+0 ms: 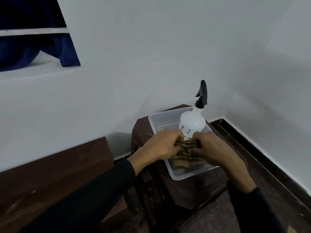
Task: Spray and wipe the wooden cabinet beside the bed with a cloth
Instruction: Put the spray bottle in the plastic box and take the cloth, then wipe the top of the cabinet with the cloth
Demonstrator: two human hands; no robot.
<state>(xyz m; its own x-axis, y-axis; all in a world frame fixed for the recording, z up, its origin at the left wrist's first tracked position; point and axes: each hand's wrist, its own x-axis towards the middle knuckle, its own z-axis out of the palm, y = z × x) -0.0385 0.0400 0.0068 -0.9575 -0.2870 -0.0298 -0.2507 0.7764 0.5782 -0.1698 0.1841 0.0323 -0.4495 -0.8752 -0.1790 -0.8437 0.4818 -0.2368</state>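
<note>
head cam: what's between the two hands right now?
In the head view, the striped cloth spans the gap between the left hand and right hand, both gripping it over the clear plastic tub; the spray bottle stands behind.

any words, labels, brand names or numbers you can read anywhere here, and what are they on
None can be read.
Spray bottle: small blue flower-like prints on its white body, no legible letters or numbers.
Striped cloth, held by the left hand and right hand: a pattern only, no text.
Clear plastic box, wooden cabinet and wall: no label or sign visible.
</note>
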